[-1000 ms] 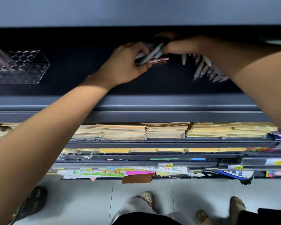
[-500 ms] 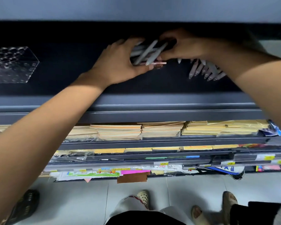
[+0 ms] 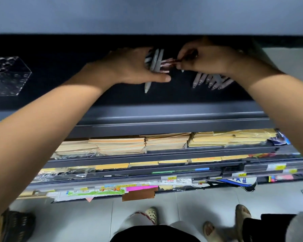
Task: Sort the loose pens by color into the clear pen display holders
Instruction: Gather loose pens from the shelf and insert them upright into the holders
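As left hand (image 3: 129, 69) grips the pen bundle (image 3: 156, 61), right hand (image 3: 205, 62) pinches a pinkish pen (image 3: 168, 62), it seems; tugging could spill the white pen (image 3: 147, 87) jutting nearward.

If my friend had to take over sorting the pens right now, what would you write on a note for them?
Left hand: grips a bundle of pens, grey and pink mixed.
Right hand: pinches the end of a pink pen in that bundle.
Loose pens: a greyish pile lies on the dark shelf under the right wrist.
Clear holder: far left on the shelf; no pens show in it.
Done: nothing is in the holder yet.
Left: split the bundle by colour, fill the holder, then sort the pile.
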### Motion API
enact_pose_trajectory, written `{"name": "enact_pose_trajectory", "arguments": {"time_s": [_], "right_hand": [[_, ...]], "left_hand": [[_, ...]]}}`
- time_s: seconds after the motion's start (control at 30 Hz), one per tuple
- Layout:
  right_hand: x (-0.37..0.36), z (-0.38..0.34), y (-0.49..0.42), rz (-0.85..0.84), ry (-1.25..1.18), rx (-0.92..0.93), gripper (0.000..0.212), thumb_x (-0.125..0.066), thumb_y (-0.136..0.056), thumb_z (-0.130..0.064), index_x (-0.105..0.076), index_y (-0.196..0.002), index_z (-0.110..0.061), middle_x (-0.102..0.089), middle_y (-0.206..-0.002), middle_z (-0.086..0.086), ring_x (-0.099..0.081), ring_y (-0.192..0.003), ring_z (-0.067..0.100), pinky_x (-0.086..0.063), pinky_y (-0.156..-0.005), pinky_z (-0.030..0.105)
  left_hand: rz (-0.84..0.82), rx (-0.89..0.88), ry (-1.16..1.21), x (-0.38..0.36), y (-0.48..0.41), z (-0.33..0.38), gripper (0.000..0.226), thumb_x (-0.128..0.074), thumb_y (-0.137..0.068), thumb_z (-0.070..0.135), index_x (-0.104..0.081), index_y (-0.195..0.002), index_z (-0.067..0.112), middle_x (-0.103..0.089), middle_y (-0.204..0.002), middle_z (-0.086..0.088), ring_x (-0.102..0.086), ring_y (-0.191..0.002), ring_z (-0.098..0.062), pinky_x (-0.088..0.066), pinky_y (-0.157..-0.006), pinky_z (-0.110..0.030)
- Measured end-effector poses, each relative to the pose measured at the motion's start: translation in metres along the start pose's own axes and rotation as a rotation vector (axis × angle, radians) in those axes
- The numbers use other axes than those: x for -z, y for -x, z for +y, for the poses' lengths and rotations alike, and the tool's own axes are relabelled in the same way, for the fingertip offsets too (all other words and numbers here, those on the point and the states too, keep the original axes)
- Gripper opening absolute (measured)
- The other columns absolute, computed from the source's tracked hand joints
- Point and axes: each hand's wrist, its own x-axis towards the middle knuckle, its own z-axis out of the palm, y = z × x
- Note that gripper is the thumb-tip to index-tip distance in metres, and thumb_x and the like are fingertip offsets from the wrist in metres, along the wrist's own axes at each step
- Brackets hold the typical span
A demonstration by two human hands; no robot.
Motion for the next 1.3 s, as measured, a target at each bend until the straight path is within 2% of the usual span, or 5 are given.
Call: {"name": "enact_pose_trajectory", "arguments": {"time_s": [0.27, 0.43, 0.6, 0.73, 1.3], "right_hand": [[-0.004, -0.001, 0.027, 0.119, 0.233, 0.010, 0.016, -0.062, -0.086, -0.027, -0.067, -0.101, -0.025, -0.067, -0.103, 0.002, -0.062, -0.095, 0.024, -0.042, -0.074, 0.023], [-0.013, -0.007, 0.020, 0.189, 0.242, -0.067, 0.024, -0.059, -0.087, -0.043, -0.064, -0.103, -0.026, -0.068, -0.112, -0.001, -0.057, -0.115, 0.028, -0.036, -0.102, 0.040], [-0.022, -0.018, 0.006, 0.175, 0.368, -0.198, 0.027, -0.058, -0.087, -0.031, -0.063, -0.111, -0.020, -0.063, -0.121, 0.011, -0.054, -0.118, 0.037, -0.034, -0.106, 0.047], [-0.020, -0.024, 0.008, 0.243, 0.402, -0.253, 0.037, -0.054, -0.088, -0.036, -0.060, -0.121, -0.021, -0.060, -0.126, 0.013, -0.053, -0.121, 0.037, -0.034, -0.107, 0.048], [-0.016, -0.022, 0.078, 0.508, -0.957, -0.474, 0.011, -0.062, -0.084, -0.004, -0.059, -0.074, -0.009, -0.052, -0.037, -0.004, -0.043, -0.034, 0.010, -0.036, -0.037, 0.019]], "left_hand": [[-0.453, 0.079, -0.336, 0.026, -0.035, 0.015, 0.052, -0.056, -0.093, 0.013, -0.044, -0.139, -0.008, -0.069, -0.090, -0.035, -0.066, -0.068, -0.038, -0.052, -0.047, -0.027], [-0.563, 0.266, -0.394, 0.031, -0.034, 0.029, 0.042, -0.053, -0.092, 0.009, -0.063, -0.058, -0.013, -0.063, -0.064, -0.033, -0.050, -0.033, -0.025, -0.039, -0.040, -0.018], [-0.481, 0.349, -0.368, 0.028, -0.036, 0.043, 0.026, -0.064, -0.081, 0.010, -0.065, -0.093, -0.012, -0.068, -0.090, -0.028, -0.064, -0.086, -0.035, -0.049, -0.081, -0.038], [-0.393, 0.380, -0.352, 0.029, -0.032, 0.045, 0.010, -0.066, -0.075, 0.003, -0.065, -0.076, -0.007, -0.060, -0.045, -0.014, -0.060, -0.056, -0.029, -0.046, -0.050, -0.024], [-0.272, 0.355, 0.069, 0.016, -0.019, 0.020, 0.008, -0.052, -0.086, 0.006, -0.054, -0.079, 0.002, -0.057, -0.075, -0.015, -0.058, -0.062, -0.028, -0.050, -0.066, -0.031]]}}
